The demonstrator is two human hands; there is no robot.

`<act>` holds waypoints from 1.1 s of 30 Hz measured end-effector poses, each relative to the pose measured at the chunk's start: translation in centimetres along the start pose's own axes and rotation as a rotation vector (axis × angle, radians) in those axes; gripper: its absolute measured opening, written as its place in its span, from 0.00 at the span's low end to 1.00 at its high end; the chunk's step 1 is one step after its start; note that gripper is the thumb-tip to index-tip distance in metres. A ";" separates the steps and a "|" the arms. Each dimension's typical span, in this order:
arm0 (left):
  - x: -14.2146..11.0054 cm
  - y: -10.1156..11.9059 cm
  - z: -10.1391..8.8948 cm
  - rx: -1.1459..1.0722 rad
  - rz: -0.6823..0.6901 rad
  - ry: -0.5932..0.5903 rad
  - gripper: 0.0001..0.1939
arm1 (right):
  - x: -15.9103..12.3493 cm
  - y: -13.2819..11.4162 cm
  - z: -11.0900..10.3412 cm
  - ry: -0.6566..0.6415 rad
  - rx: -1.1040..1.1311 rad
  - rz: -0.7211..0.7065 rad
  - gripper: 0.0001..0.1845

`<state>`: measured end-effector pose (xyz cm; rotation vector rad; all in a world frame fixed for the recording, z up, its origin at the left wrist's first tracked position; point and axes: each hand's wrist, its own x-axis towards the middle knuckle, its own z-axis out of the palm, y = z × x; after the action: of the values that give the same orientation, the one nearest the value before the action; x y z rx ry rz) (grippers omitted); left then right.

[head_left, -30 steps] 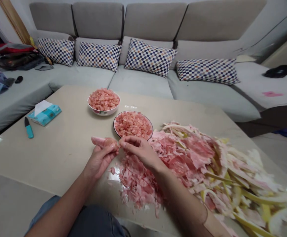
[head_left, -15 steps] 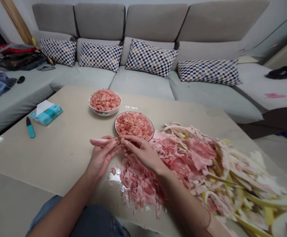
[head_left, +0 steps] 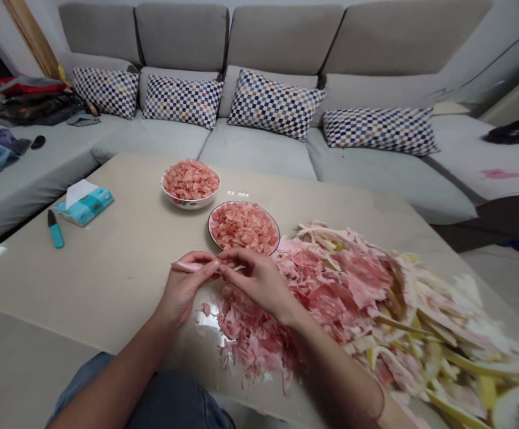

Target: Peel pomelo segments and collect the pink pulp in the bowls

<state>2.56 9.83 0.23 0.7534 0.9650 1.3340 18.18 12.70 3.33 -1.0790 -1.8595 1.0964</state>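
My left hand point(head_left: 186, 285) is closed around a pale pink pomelo segment point(head_left: 186, 267), whose end sticks out to the left of the fingers. The fingertips of my right hand point(head_left: 257, 279) meet those of the left and pinch at the segment's other end, which the fingers mostly hide. Just beyond the hands sits a dark-rimmed plate point(head_left: 211, 233) heaped with pink pomelo pulp point(head_left: 244, 226). Under and beside my right forearm lies a pile of torn pink membranes point(head_left: 331, 286).
A white bowl point(head_left: 192, 204) piled with pulp stands farther back. Thick pomelo rinds point(head_left: 442, 339) cover the table's right side. On the left lie a tissue pack point(head_left: 87, 204) and a small knife point(head_left: 55, 230) with a teal handle. A grey sofa point(head_left: 259, 149) runs behind the table.
My hands have drawn closer together at the fingertips. The left fingers now curl more over the segment, so less of it shows. Plate and bowl stay put.
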 end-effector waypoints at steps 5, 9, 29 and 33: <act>-0.1 0.1 0.2 0.026 0.010 0.010 0.10 | -0.1 0.1 0.0 0.027 0.066 0.041 0.10; -0.2 0.0 0.3 0.073 0.046 0.034 0.10 | -0.1 0.2 -0.1 0.020 0.094 0.103 0.11; -0.4 -0.2 0.7 0.189 0.133 0.155 0.07 | 0.7 0.9 -0.6 -0.072 0.605 0.421 0.16; -0.3 -0.3 0.7 0.058 0.085 0.119 0.10 | 1.0 1.4 -0.6 -0.098 0.655 0.401 0.14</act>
<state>3.36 9.58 0.30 0.7725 1.0800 1.4428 18.71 14.15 2.47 -1.0213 -1.2105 1.8500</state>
